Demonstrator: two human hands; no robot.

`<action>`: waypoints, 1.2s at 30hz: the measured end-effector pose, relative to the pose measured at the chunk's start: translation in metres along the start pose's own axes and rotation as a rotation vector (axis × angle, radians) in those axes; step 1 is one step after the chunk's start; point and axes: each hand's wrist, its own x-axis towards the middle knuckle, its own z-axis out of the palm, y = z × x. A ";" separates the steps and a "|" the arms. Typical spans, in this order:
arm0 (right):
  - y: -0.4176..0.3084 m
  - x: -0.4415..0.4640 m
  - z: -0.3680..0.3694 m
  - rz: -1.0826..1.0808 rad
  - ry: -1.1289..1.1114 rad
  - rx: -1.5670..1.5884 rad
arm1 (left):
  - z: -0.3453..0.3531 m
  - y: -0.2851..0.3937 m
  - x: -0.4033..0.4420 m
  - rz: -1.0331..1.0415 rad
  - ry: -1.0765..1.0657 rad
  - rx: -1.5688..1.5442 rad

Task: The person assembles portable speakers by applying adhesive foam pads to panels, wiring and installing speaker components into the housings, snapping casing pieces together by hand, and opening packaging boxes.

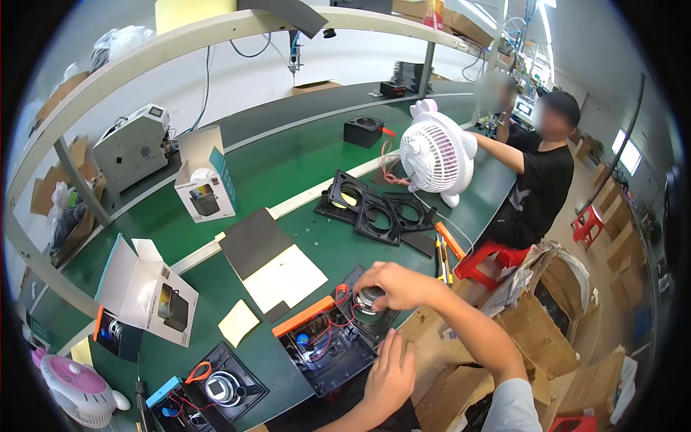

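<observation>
My right hand has its fingers closed around a round metal speaker driver, at the black speaker front panel. Whether the driver is fully seated there I cannot tell. My left hand lies with fingers stretched out along the near right edge of the open black speaker housing. That housing has an orange side strip, and red wires run from it towards the driver. To the left lies a second opened speaker with a blue strip and a panel carrying its driver.
Black speaker frames, cutters and foam sheets lie on the green bench. Printed boxes and a pink-and-white fan stand left. A co-worker touches a white fan. Cardboard boxes crowd the right.
</observation>
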 end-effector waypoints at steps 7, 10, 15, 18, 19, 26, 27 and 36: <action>-0.005 -0.013 0.009 0.051 0.076 -0.008 | 0.029 -0.006 -0.002 -0.070 -0.136 0.364; -0.022 -0.015 0.002 0.168 0.074 -0.102 | 0.029 -0.006 -0.002 -0.047 -0.165 0.421; -0.037 -0.018 0.010 0.127 0.131 -0.221 | 0.026 -0.009 -0.003 -0.022 -0.221 0.469; -0.030 -0.017 0.025 0.101 0.141 -0.267 | 0.022 -0.010 -0.004 -0.004 -0.239 0.476; -0.033 -0.017 0.025 0.115 0.171 -0.263 | 0.022 -0.009 -0.002 -0.001 -0.239 0.480; -0.029 -0.016 0.027 0.102 0.117 -0.196 | 0.016 -0.011 0.000 0.033 -0.272 0.537; -0.026 -0.016 0.025 0.096 0.104 -0.207 | 0.013 -0.010 0.000 0.046 -0.291 0.570; -0.047 -0.008 0.030 0.260 0.040 -0.429 | 0.019 -0.013 -0.001 0.045 -0.333 0.531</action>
